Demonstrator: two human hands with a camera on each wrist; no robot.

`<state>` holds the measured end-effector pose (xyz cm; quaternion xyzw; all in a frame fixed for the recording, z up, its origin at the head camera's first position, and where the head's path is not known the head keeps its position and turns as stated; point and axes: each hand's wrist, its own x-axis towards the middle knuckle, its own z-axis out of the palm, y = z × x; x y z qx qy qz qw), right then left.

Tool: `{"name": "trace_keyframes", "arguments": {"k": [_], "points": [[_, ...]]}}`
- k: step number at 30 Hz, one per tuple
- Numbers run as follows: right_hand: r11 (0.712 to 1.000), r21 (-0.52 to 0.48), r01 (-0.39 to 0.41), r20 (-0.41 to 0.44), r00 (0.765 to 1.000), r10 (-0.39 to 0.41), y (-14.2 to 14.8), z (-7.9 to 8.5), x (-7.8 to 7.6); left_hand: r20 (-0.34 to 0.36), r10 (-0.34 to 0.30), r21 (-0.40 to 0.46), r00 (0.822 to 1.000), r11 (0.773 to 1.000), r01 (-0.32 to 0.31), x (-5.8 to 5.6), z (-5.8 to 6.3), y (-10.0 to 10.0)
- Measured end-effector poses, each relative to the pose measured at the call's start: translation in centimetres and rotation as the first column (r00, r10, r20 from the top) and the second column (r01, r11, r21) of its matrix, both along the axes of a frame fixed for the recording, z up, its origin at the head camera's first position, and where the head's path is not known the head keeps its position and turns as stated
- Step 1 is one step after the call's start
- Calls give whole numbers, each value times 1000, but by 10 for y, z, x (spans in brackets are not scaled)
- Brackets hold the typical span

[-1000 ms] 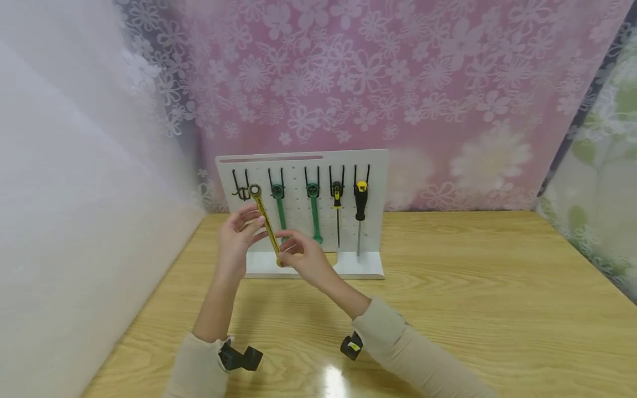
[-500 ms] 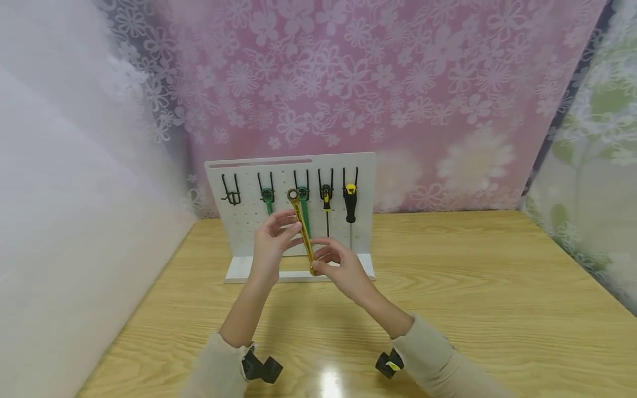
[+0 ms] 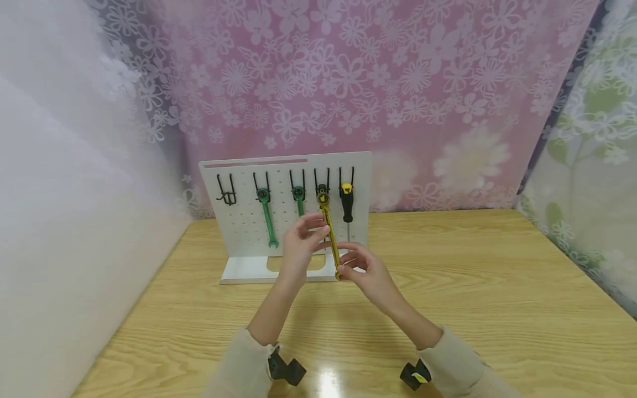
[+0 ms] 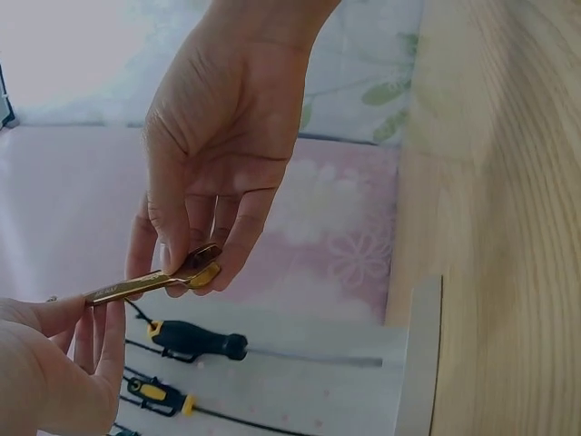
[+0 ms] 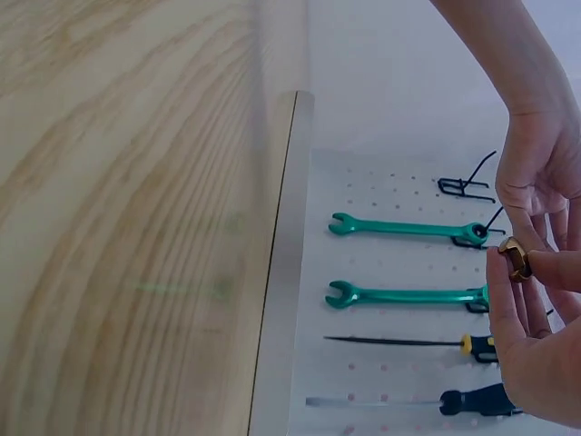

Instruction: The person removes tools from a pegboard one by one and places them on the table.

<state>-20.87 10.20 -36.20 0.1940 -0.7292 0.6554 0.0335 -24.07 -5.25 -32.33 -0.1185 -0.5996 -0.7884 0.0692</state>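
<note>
A gold combination wrench (image 3: 331,235) is held up slantwise in front of the white pegboard (image 3: 244,221). My left hand (image 3: 301,243) pinches its shaft between thumb and fingers, below the ring end. My right hand (image 3: 370,276) pinches its lower, open end, which shows close up as a gold jaw in the right wrist view. Behind the gold ring end, the black and yellow handle of a small screwdriver (image 4: 159,392) is partly covered in the head view. Two green wrenches, one on the left (image 3: 268,221) and one partly behind my left hand (image 3: 298,196), hang on hooks.
A larger black and yellow screwdriver (image 3: 347,204) hangs at the board's right end. A black double hook (image 3: 226,190) sticks out at its left end. The board's white base (image 3: 244,271) stands on the wooden table (image 3: 473,265), between a white side wall (image 3: 74,193) and a floral backdrop (image 3: 398,83).
Both hands have carried the gold wrench rightward across the board, from beside the left hook to in front of the small screwdriver. The head view has shifted slightly. Both grips stay the same.
</note>
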Motion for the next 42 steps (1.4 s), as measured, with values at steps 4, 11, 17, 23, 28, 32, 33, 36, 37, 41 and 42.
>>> {"name": "trace_keyframes", "arguments": {"k": [4, 11, 17, 23, 28, 32, 33, 36, 37, 41, 42], "points": [[1000, 0, 14, -14, 1000, -14, 13, -3, 3, 10, -24, 8, 1000, 1000, 24, -2, -4, 14], [999, 12, 46, -25, 999, -46, 32, -10, 5, 10, -55, 1, 998, 998, 55, -5, -10, 35], [995, 26, 93, -12, 996, -93, 47, -12, 10, 42, -71, 4, 997, 998, 70, -8, -15, 54], [993, 25, 117, -11, 993, -116, 64, -16, 14, 62, -83, -3, 995, 996, 84, -7, -16, 73], [989, 30, 143, -4, 990, -143, 76, -22, 16, 53, -102, 9, 993, 995, 102, -12, -30, 89], [988, 21, 156, 30, 987, -157, 83, -27, 18, 58, -106, 8, 993, 994, 106, -12, -37, 99], [987, 21, 159, 38, 986, -159, 84, -28, 19, 59, -103, 8, 993, 995, 102, -12, -39, 101], [986, 14, 165, 57, 985, -166, 89, -31, 18, 63, -89, 4, 994, 996, 89, -12, -43, 108], [986, 10, 165, 63, 984, -165, 90, -32, 18, 66, -84, 3, 994, 996, 84, -12, -44, 110], [988, 7, 157, 89, 984, -157, 97, -34, 16, 92, -74, -3, 993, 997, 74, -13, -50, 118], [988, 11, 154, 98, 983, -155, 98, -35, 16, 100, -73, -4, 992, 997, 74, -13, -52, 119]]}}
